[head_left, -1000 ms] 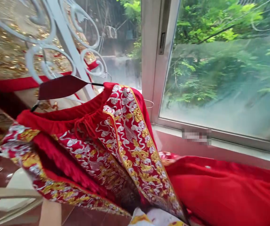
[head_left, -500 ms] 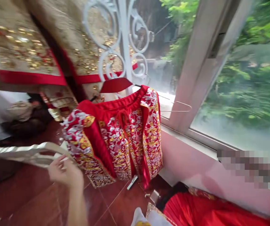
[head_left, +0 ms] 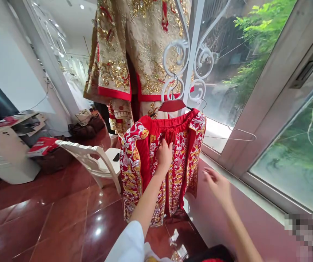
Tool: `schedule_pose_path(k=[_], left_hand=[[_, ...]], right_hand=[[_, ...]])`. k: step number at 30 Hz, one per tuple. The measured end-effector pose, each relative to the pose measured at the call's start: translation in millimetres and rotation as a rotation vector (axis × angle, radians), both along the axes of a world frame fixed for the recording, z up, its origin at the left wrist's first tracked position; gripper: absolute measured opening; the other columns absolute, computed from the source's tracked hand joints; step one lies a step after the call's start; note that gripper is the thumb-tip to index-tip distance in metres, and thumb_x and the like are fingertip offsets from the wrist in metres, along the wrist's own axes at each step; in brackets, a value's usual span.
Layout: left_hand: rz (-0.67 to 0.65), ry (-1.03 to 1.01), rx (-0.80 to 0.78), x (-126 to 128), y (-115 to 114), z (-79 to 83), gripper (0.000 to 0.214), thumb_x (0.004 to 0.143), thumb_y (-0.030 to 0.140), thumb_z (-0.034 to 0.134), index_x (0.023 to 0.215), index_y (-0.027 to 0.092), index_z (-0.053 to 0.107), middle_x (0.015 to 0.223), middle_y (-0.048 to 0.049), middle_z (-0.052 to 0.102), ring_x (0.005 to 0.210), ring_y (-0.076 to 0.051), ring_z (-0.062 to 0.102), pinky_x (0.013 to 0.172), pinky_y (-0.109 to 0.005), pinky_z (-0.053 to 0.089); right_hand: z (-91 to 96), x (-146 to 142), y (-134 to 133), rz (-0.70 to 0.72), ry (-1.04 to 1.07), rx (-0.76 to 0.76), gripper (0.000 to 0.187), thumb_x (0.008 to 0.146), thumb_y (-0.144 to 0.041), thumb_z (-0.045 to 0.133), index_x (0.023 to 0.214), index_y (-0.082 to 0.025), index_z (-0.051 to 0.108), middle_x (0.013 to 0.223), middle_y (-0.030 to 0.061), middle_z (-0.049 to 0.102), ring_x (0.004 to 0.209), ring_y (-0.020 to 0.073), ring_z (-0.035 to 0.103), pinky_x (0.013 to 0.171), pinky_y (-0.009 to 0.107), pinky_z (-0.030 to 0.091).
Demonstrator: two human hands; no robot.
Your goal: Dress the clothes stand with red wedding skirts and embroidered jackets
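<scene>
A red embroidered skirt, with silver and gold pattern, hangs from a red hanger hooked on white scrollwork metal. At the front of its gathered waist is a bow of red drawstring. My left hand reaches up to the waist, fingers closed at the lower part of that drawstring; the hand hides what lies behind it. To the right of the skirt, my right hand is in the air beside the pink wall, holding nothing, with its fingers apart and slightly bent.
Behind hangs a gold beaded garment with red trim. A white chair with a phone on its seat stands left. A bare wire hanger sticks out near the window. Red cloth lies at the bottom edge, beside small white items on the tiled floor.
My left hand has gone from beside the white chair back to the skirt's waist drawstring. My right hand has come into view. The camera has turned left.
</scene>
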State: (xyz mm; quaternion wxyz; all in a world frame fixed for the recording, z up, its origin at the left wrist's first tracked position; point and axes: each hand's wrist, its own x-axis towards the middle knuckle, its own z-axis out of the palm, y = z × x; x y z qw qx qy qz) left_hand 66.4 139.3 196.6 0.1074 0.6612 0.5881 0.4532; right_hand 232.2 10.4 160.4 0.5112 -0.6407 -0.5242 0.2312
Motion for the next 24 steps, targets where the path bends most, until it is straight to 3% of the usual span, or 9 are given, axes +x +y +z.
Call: schedule_pose_path(k=[5, 8, 11, 15, 18, 22, 24], left_hand=[[-0.164, -0.228, -0.089, -18, -8, -45.3, 0.027, 0.086, 0.016, 0.048, 0.111, 0.010, 0.057, 0.071, -0.0067, 0.068, 0.065, -0.017, 0.063, 0.064, -0.027, 0.046], [-0.233, -0.308, -0.064, -21, -14, -61.8, 0.023, 0.086, 0.018, 0.050, 0.106, 0.011, 0.059, 0.082, -0.0082, 0.068, 0.073, -0.016, 0.064, 0.066, -0.026, 0.047], [-0.188, -0.234, 0.060, -11, -5, -58.1, 0.024, 0.087, 0.023, 0.049, 0.107, 0.012, 0.059, 0.094, -0.0116, 0.067, 0.083, -0.018, 0.063, 0.074, -0.030, 0.048], [-0.209, -0.080, 0.047, -3, 2, -53.4, 0.024, 0.090, 0.018, 0.040, 0.086, 0.012, 0.063, 0.085, -0.0120, 0.067, 0.079, -0.020, 0.063, 0.076, -0.033, 0.047], [-0.258, -0.044, -0.006, -14, -12, -74.9, 0.023, 0.090, 0.019, 0.043, 0.083, 0.014, 0.064, 0.085, -0.0103, 0.067, 0.079, -0.019, 0.063, 0.075, -0.031, 0.047], [-0.282, -0.021, -0.130, -34, -35, -113.2, 0.026, 0.089, 0.019, 0.044, 0.072, 0.013, 0.064, 0.071, -0.0072, 0.066, 0.065, -0.017, 0.061, 0.066, -0.030, 0.049], [-0.259, -0.052, -0.098, -34, -35, -115.9, 0.026, 0.090, 0.018, 0.040, 0.088, 0.012, 0.065, 0.086, -0.0104, 0.069, 0.079, -0.018, 0.064, 0.075, -0.031, 0.050]], right_hand=[[51.5, -40, 47, 0.013, -0.250, 0.331, 0.033, 0.084, -0.038, 0.048, 0.103, -0.018, 0.066, 0.086, 0.0065, 0.070, 0.065, 0.0165, 0.061, 0.067, 0.030, 0.048], [74.6, -52, 79, 0.012, -0.351, 0.412, 0.033, 0.083, -0.034, 0.047, 0.105, -0.017, 0.065, 0.090, 0.0075, 0.070, 0.065, 0.0163, 0.061, 0.067, 0.030, 0.047], [80.4, -59, 107, -0.007, -0.399, 0.370, 0.032, 0.084, -0.033, 0.046, 0.101, -0.015, 0.066, 0.089, 0.0086, 0.069, 0.066, 0.0174, 0.060, 0.067, 0.030, 0.045], [82.3, -60, 126, -0.065, -0.368, 0.433, 0.031, 0.085, -0.030, 0.043, 0.099, -0.014, 0.065, 0.090, 0.0102, 0.068, 0.073, 0.0201, 0.060, 0.071, 0.032, 0.045], [91.1, -52, 130, -0.021, -0.440, 0.570, 0.032, 0.084, -0.023, 0.042, 0.107, -0.014, 0.062, 0.105, 0.0123, 0.064, 0.083, 0.0214, 0.060, 0.076, 0.034, 0.045], [100.6, -39, 141, 0.240, -0.589, 0.597, 0.038, 0.081, -0.016, 0.042, 0.116, -0.016, 0.058, 0.119, 0.0117, 0.057, 0.092, 0.0212, 0.060, 0.079, 0.033, 0.047], [100.2, -36, 149, 0.339, -0.642, 0.557, 0.039, 0.080, -0.015, 0.041, 0.115, -0.015, 0.059, 0.115, 0.0116, 0.060, 0.096, 0.0224, 0.059, 0.082, 0.034, 0.046]])
